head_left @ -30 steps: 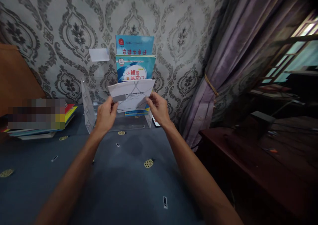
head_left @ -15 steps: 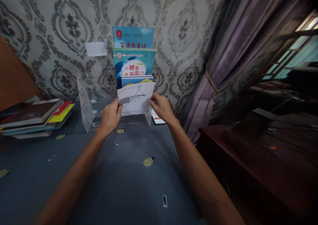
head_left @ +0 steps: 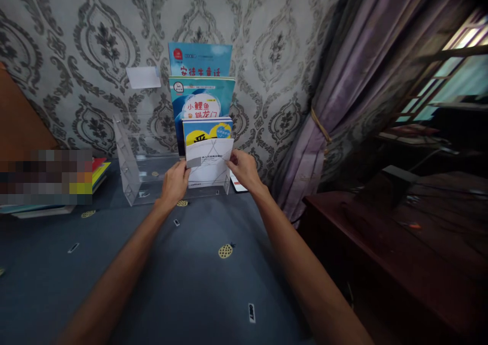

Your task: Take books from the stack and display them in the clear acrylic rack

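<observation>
A white booklet (head_left: 209, 169) with a grey block on its cover stands at the front tier of a clear acrylic rack (head_left: 125, 164). My left hand (head_left: 176, 182) pinches its left edge, and my right hand (head_left: 244, 168) grips the right edge. Directly behind the booklet rises a blue and yellow book (head_left: 208, 128). Farther back and higher up are a teal book (head_left: 224, 98) with a fish title and a light blue book (head_left: 208, 55) with red lettering. The booklet covers the lower part of the blue and yellow book.
A stack of books (head_left: 46, 208), partly pixelated, lies at the left. A phone-like white item (head_left: 238, 183) rests behind my right hand. The blue patterned cloth (head_left: 190, 284) covers the surface. To the right are a purple curtain (head_left: 305, 157) and dark red furniture (head_left: 362, 233).
The white booklet has come down in the front of the rack, with both hands still on its edges. More of the blue and yellow book behind it now shows.
</observation>
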The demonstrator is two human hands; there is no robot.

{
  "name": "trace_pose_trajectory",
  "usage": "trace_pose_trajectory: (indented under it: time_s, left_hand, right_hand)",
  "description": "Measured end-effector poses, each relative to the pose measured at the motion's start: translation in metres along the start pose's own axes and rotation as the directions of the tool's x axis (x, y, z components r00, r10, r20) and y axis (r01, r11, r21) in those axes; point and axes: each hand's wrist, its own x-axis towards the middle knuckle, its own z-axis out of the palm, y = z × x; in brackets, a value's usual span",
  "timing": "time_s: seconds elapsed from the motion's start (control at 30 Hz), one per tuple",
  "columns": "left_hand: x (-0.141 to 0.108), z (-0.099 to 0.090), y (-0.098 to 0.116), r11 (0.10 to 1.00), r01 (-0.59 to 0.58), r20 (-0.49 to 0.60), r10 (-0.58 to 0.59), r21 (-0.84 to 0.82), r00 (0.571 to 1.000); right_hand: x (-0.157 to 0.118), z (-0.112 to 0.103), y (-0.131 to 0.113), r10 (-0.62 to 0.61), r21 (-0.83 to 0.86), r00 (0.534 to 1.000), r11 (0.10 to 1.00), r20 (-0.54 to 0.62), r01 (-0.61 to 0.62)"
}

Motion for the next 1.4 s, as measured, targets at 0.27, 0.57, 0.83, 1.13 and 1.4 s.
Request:
trace_pose_trajectory:
  time_s: [0.27,0.57,0.83,1.13,1.4]
  left_hand:
    - [-0.001,0.009,-0.001,0.993,0.116,-0.01,-0.116,-0.006,0.993]
    - [-0.001,0.007,-0.002,0.993,0.117,0.048,-0.116,-0.017,0.992]
    - [0.0,0.008,-0.004,0.993,0.117,0.069,-0.117,0.002,0.991]
    - [-0.002,0.007,-0.004,0.992,0.126,0.084,-0.126,0.007,0.988]
    - [-0.004,0.001,-0.001,0.987,0.135,0.072,-0.142,0.092,0.987]
  right_hand:
    - [-0.003,0.001,0.003,0.101,0.047,0.995,0.994,-0.026,-0.099]
    - [-0.004,0.003,0.002,0.104,0.017,0.994,0.994,-0.022,-0.104]
    - [-0.005,0.004,0.001,0.112,0.023,0.993,0.994,-0.031,-0.112]
    - [-0.007,-0.005,-0.022,0.062,0.1,0.996,0.993,-0.068,-0.055]
    - [-0.014,0.001,-0.05,-0.157,0.185,0.961,0.976,0.226,0.115]
